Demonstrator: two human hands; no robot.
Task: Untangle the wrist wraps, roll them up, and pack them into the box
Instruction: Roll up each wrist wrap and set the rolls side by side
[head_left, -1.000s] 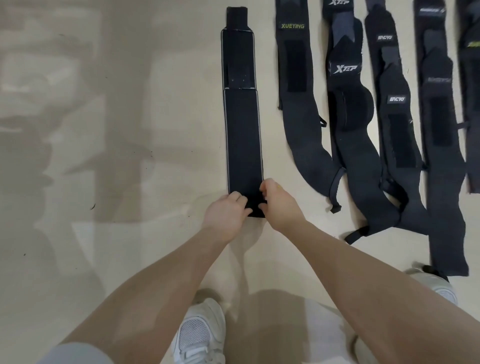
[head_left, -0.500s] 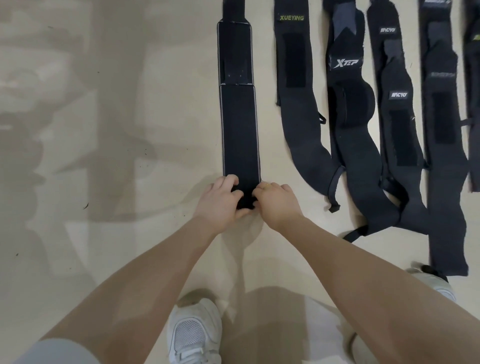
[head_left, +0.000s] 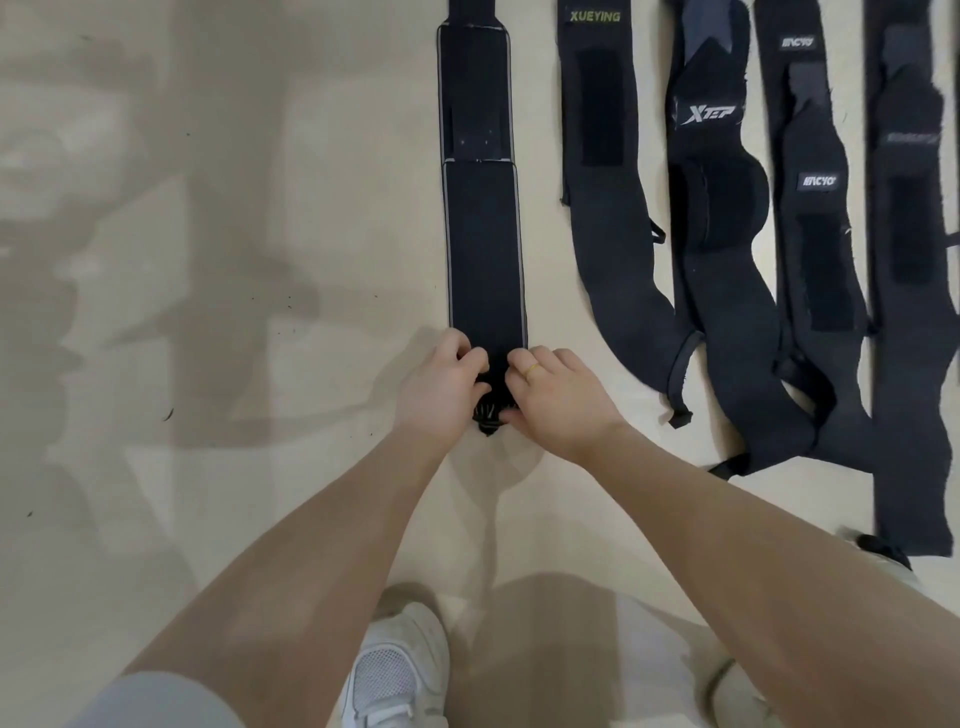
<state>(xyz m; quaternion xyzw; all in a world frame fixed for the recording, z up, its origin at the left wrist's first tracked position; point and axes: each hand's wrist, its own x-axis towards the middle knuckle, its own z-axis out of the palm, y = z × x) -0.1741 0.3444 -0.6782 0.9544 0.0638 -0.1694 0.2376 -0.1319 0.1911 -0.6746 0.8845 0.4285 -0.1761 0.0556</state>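
At centre frame the left hand (head_left: 441, 387) and right hand (head_left: 558, 397) cover the near end of the black wrap (head_left: 483, 244); its far end runs off the top edge. The rightmost wrap (head_left: 914, 312) is blurred, its label unreadable, and cut by the right edge

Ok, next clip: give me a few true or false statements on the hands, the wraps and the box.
1. Both hands grip the near end of the leftmost wrap. True: left hand, right hand.
2. The box is beside the wraps. False: no box is in view.
3. The XUEYING wrap lies unrolled on the floor. True.
4. The right hand is bare of jewellery. False: it wears a ring.
5. The XTEP wrap is rolled up. False: it lies stretched out.
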